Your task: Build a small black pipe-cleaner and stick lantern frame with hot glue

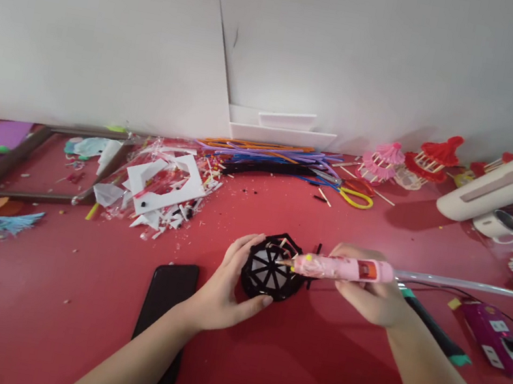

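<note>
Just right of the table's middle is a round black craft frame [271,271] with black spokes over a pale disc. My left hand [228,280] grips its left side, thumb at the lower rim and fingers at the upper left. My right hand [370,295] is wrapped around a pink glue gun [337,268], with a clear glue stick [463,285] trailing from its back end. The gun's nozzle points left, over the frame's upper right part; whether it touches cannot be made out. Small black sticks [314,265] lie beside the frame, partly behind the gun.
A black phone [168,299] lies by my left forearm. Scraps surround a white cut-out [166,183] at left. Pipe cleaners [268,154] and yellow-handled scissors [355,198] lie at the back. At right are a thermos [500,185], a mug [498,226] and a purple power strip [496,337].
</note>
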### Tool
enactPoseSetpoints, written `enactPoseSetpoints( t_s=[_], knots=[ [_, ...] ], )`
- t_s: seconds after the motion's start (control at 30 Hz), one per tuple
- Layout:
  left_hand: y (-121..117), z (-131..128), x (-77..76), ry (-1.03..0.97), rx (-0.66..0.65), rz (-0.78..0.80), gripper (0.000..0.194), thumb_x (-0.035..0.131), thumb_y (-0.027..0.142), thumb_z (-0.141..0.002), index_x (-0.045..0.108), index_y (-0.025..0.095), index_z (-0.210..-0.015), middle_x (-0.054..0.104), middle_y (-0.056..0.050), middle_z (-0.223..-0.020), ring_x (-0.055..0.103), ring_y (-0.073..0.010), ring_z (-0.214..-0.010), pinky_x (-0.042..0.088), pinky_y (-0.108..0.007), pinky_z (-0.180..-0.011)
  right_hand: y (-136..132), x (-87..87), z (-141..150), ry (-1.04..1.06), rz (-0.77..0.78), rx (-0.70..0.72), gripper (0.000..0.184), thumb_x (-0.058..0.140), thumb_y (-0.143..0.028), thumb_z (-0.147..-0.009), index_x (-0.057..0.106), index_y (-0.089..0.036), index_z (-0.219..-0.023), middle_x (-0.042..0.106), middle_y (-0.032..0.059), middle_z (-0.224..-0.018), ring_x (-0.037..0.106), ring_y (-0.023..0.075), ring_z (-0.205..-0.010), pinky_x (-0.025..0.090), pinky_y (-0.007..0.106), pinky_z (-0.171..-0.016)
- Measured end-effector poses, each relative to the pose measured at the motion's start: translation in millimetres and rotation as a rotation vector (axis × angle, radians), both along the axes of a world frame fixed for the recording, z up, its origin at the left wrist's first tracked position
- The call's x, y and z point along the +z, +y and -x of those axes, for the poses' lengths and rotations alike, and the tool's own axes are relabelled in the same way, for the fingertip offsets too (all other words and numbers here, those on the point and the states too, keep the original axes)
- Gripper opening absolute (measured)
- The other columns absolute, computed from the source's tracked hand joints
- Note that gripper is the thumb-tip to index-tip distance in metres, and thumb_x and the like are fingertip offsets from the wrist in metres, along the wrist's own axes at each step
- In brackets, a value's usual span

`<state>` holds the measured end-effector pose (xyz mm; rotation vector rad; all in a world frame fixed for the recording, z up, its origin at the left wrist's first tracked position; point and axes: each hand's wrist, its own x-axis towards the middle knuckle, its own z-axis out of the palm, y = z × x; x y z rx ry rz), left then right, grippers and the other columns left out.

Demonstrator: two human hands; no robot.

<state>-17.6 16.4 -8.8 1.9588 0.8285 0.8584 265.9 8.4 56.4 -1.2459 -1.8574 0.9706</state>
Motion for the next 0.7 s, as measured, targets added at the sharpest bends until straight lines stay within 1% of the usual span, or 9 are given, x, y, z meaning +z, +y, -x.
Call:
enactPoseSetpoints(
  t_s=[0.1,0.3,0.5,0.7],
  knots=[
    [-0.1,0.9,0.1,-0.004,-0.003,-0.027,0.079,0.068,0.032,-0.089,0.022,0.032,-0.154,0.031,-0.016,-0.151,0.031,-0.0375,-0.144,0.033,-0.063,-0.118,2.6,10.1,14.5,-0.088,-0.072,-0.004,0.019,0.053,-0.011,-0.07,0.04,-0.022,-0.064,0.039,-0.0057,-0.056,0.036,0.0087,-0.048,0.025,0.025,-0.046],
    [-0.7,1.9,-1.2,-0.013,-0.017,-0.008,0.079,0.067,0.034,-0.09,0.022,0.033,-0.154,0.03,-0.015,-0.152,0.032,-0.0372,-0.144,0.034,-0.061,-0.118,7.1,15.5,26.3,-0.191,-0.143,-0.007,0.02,0.048,-0.01,-0.067,0.033,-0.023,-0.064,0.039,-0.0063,-0.057,0.036,0.0078,-0.048,0.026,0.023,-0.046],
    [-0.3,1.3,-1.0,0.0,-0.012,-0.005,0.078,0.067,0.034,-0.09,0.023,0.03,-0.154,0.031,-0.016,-0.152,0.031,-0.0377,-0.144,0.033,-0.063,-0.118,9.8,17.8,30.7,-0.288,-0.234,0.004,0.021,0.048,-0.011,-0.069,0.031,-0.024,-0.066,0.042,-0.0054,-0.057,0.04,0.0091,-0.05,0.026,0.023,-0.047],
    [-0.2,1.3,-1.1,0.017,-0.006,-0.019,0.081,0.068,0.036,-0.089,0.022,0.031,-0.155,0.031,-0.016,-0.152,0.031,-0.0388,-0.145,0.032,-0.064,-0.118,9.5,19.0,32.7,-0.315,-0.25,0.01,0.021,0.049,-0.011,-0.069,0.032,-0.024,-0.066,0.041,-0.0054,-0.057,0.039,0.0094,-0.05,0.027,0.023,-0.047]
  ],
)
